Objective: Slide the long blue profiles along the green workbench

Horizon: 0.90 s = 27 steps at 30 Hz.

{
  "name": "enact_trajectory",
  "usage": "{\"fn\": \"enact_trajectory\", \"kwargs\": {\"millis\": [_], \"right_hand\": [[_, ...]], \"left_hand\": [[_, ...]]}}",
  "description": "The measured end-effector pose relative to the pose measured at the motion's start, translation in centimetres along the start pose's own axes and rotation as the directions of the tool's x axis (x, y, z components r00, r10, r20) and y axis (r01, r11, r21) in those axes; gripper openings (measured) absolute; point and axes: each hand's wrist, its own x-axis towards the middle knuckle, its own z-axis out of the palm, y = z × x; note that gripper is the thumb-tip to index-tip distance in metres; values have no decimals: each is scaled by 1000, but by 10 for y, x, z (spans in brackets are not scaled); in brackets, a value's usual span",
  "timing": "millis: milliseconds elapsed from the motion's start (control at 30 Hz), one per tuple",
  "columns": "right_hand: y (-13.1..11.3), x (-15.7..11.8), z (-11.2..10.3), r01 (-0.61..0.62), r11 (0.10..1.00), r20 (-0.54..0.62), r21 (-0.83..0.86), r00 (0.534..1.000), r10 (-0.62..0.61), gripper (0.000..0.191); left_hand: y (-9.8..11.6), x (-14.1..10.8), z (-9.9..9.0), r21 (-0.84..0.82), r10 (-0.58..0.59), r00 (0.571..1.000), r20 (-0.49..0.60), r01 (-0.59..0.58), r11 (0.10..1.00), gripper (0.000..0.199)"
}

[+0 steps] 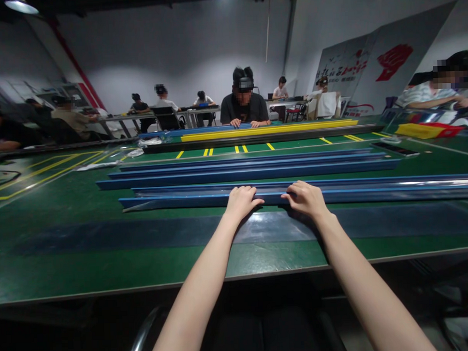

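A long blue channel strip with raised edges lies lengthwise across the table in front of me. My left hand is closed over its near edge, fingers curled over the top and thumb pointing right. A short way to the right, my right hand grips the same channel strip, its thumb turned toward my left. The fingertips of both hands are partly hidden inside the channel. Closer to me, a long, flat strip of clear film lies on the green table, passing under my forearms.
More blue channel strips lie parallel just beyond. Farther back are a black strip and a yellow strip, where a co-worker sits. A phone and a yellow-and-red bin are at right.
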Motion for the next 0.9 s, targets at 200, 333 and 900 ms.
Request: {"fn": "enact_trajectory", "kwargs": {"millis": [200, 333, 900], "right_hand": [[13, -6, 1, -97, 995, -46, 3, 994, 97, 30], [14, -6, 4, -102, 994, -62, 28, 993, 103, 29], [-12, 6, 14, 50, 996, -36, 74, 998, -47, 25]], "left_hand": [[2, 0, 0, 11, -8, 1000, 13, 7, 1000, 29], [3, 1, 0, 39, 4, 1000, 19, -5, 999, 30], [1, 0, 5, 56, 8, 1000, -4, -7, 998, 30]]}}
